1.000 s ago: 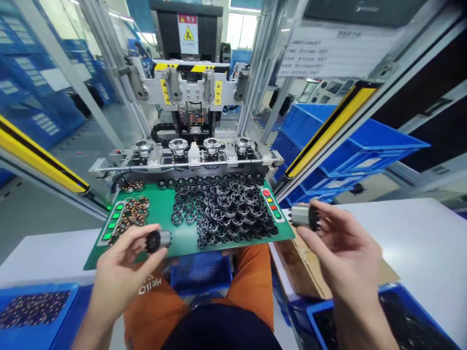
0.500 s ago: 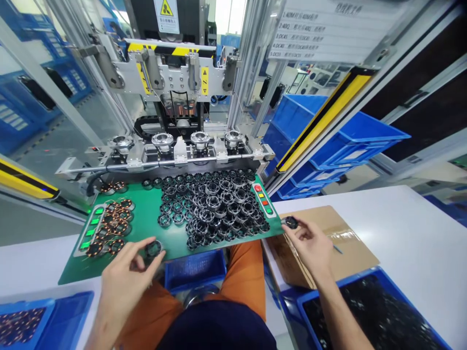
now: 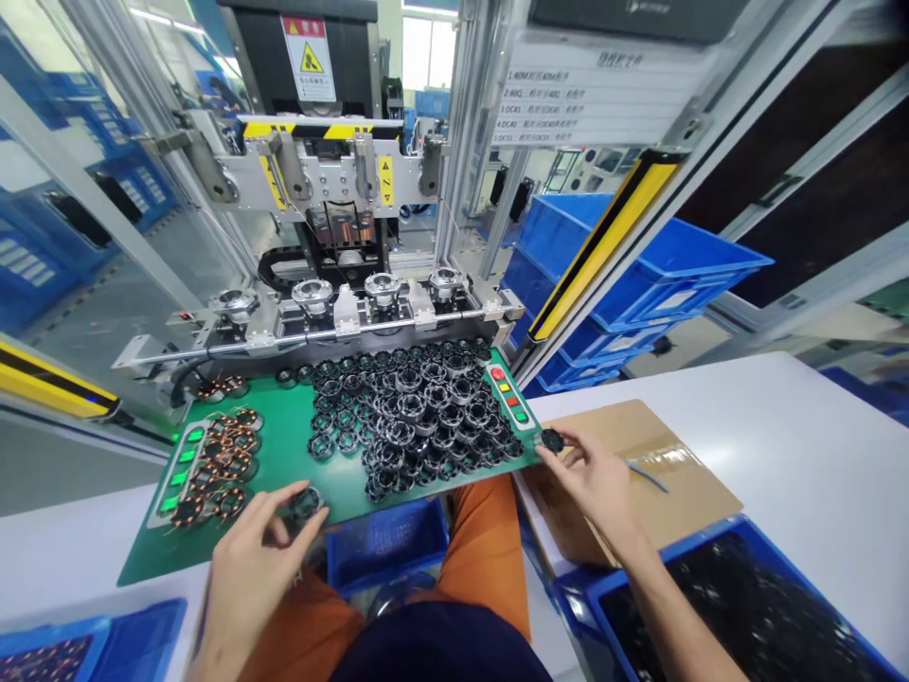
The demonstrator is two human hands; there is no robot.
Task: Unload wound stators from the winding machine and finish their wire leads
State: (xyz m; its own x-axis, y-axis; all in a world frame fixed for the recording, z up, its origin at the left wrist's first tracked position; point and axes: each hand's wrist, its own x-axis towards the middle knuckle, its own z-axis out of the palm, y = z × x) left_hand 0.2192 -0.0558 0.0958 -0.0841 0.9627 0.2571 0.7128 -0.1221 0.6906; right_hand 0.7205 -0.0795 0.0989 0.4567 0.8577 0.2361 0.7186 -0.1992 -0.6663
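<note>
My left hand (image 3: pixel 266 545) is closed on a black ring-shaped stator core (image 3: pixel 307 503), thumb and fingers on its sides, at the front edge of the green board (image 3: pixel 284 469). My right hand (image 3: pixel 593 478) pinches another dark stator core (image 3: pixel 549 440) by the board's right corner. Between the hands lies a dense spread of bare stator cores (image 3: pixel 426 426), piled higher toward the right. Stators wound with copper wire (image 3: pixel 227 455) sit in a group on the board's left side.
Behind the board stands a winding machine with several round metal fixtures (image 3: pixel 312 296). A button panel (image 3: pixel 509 398) is at the board's right. Cardboard (image 3: pixel 660 445) lies on the white table. A blue bin (image 3: pixel 753 597) holds black parts; stacked blue crates (image 3: pixel 639 275) stand behind.
The camera view has shifted slightly. My right hand has moved a little left with its stator core, onto the board's corner. My left hand still grips its core.
</note>
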